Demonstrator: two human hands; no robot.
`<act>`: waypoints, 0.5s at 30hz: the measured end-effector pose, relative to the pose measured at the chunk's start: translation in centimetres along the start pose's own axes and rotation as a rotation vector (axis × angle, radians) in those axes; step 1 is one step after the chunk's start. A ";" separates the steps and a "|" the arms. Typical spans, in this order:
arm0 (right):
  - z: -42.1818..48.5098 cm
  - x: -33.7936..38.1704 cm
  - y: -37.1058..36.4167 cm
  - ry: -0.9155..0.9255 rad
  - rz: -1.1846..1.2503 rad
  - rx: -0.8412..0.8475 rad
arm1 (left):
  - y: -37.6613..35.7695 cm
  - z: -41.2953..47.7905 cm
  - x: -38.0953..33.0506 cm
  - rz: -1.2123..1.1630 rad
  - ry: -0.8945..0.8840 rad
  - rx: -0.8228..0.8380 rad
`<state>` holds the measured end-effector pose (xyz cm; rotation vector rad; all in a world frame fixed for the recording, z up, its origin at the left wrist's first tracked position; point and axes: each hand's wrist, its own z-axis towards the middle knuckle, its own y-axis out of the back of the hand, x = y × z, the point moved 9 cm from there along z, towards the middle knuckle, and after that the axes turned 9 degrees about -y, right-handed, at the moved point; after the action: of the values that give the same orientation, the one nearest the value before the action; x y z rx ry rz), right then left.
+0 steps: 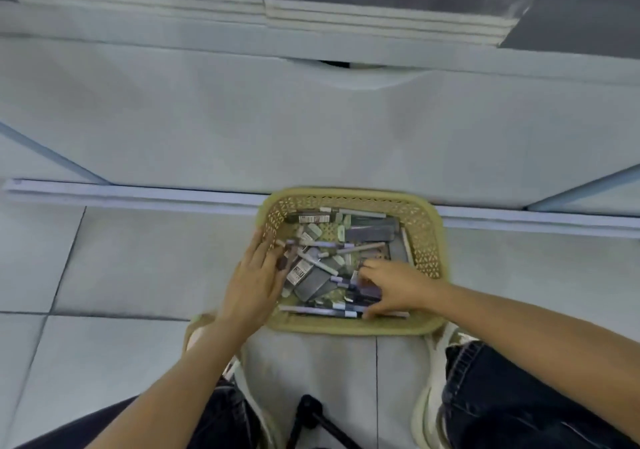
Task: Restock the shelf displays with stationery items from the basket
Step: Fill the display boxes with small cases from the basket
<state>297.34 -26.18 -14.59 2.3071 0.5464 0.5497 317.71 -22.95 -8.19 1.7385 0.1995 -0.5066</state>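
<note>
Reaching into the basket (349,327) on the floor (121,258), your right hand (394,284) is the one closer to the pens (322,310). They lie in a heap in the near part of the basket, right under that hand. Most of them run side to side, from your left to your right, along the near wall. Your right fingers (372,268) bend down onto the heap with the thumb at the near side, so some pens sit between thumb and fingers. It is too blurry to tell if they squeeze a pen or only touch it.

Your left hand (256,275) lies over the left rim with its fingers straight and a little apart, holding nothing. It looks like it steadies the basket.

I think the next move is to close thumb and fingers across the pens, not along them, then lift. The shelf (311,130) stands just past the far rim, so the pens must go up and away from you. Small boxes (313,219) are mixed in, so take care not to drag them out.
</note>
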 end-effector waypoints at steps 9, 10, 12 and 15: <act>-0.1 0.9 -0.9 -0.045 -0.080 -0.056 | -0.7 -0.2 0.1 0.010 0.051 0.012; -0.2 0.9 -0.9 -0.046 -0.089 -0.064 | -0.7 -0.1 0.1 0.018 0.054 0.021; -0.5 1.2 -1.3 -0.037 -0.119 -0.066 | -0.9 -0.1 0.1 0.043 0.066 0.056; -0.5 1.4 -1.8 -0.023 -0.137 -0.057 | -1.1 0.1 0.1 0.070 0.082 0.089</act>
<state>297.79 -23.94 -15.18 2.1999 0.6637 0.4668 317.32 -22.77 -9.18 1.8482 0.1757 -0.3980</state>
